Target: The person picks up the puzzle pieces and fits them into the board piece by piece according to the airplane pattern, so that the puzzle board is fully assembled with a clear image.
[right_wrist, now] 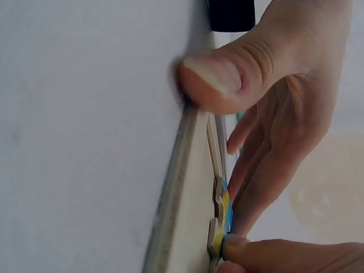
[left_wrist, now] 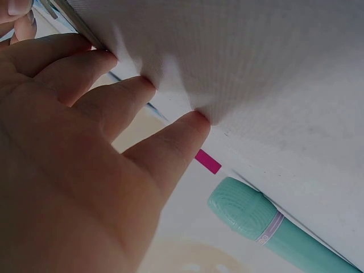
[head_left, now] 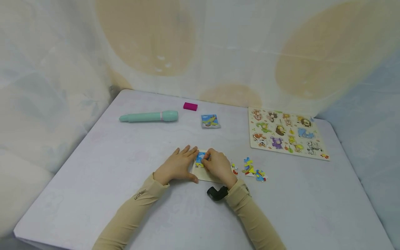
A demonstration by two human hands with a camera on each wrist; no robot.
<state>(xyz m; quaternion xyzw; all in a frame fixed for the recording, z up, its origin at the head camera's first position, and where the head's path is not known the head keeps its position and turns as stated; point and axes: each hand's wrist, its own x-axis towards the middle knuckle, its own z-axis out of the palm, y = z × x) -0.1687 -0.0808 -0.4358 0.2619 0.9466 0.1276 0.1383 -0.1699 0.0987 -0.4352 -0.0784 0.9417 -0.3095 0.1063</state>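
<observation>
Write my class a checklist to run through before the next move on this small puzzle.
1. Puzzle tray filled: not ok; bare surface shows.
2. Left hand positioned at the tray's left side: ok.
3. Right hand firmly gripping a piece: cannot tell.
4. Placed pieces fully seated: cannot tell.
5. Loose pieces visible, right of the tray: ok.
6. Animal board apart from both hands: ok.

I had a pale, faintly marbled table [head_left: 312, 198] before me, its far corners [head_left: 126, 93] rounded. Beyond it hung a whitish cloth [head_left: 232, 59] marked with large tan rounds [head_left: 148, 36]; more pale, creased fabric [head_left: 47, 93] closed in my left side, and a bluish sheet [head_left: 365, 128] my right. The light over everything was soft and fairly even.
</observation>
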